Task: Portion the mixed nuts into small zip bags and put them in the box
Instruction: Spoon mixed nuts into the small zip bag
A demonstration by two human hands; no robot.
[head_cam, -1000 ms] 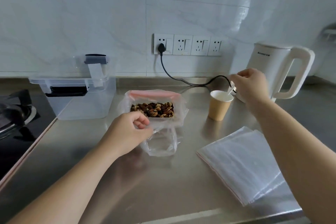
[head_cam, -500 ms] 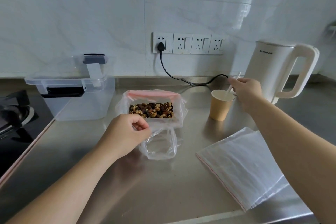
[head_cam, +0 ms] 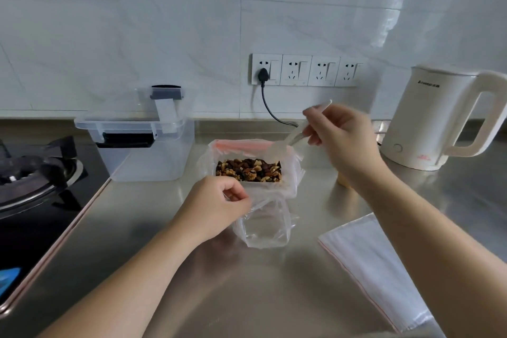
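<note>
While the clear box (head_cam: 142, 145) stands open to the left of the mixed nuts (head_cam: 249, 170), the left hand (head_cam: 214, 206) pinches the rim of a small zip bag (head_cam: 264, 228) just in front of the nuts. Over their right edge, the right hand (head_cam: 343, 140) grips a clear plastic spoon (head_cam: 290, 137). The stack of zip bags (head_cam: 375, 269) lies further right.

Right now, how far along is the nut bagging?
Barely begun. Done: nothing, the clear box shows no filled bags. In hand: left hand holds a small zip bag open; right hand brings a clear spoon over the mixed nuts. Left: scooping, sealing, boxing.
</note>
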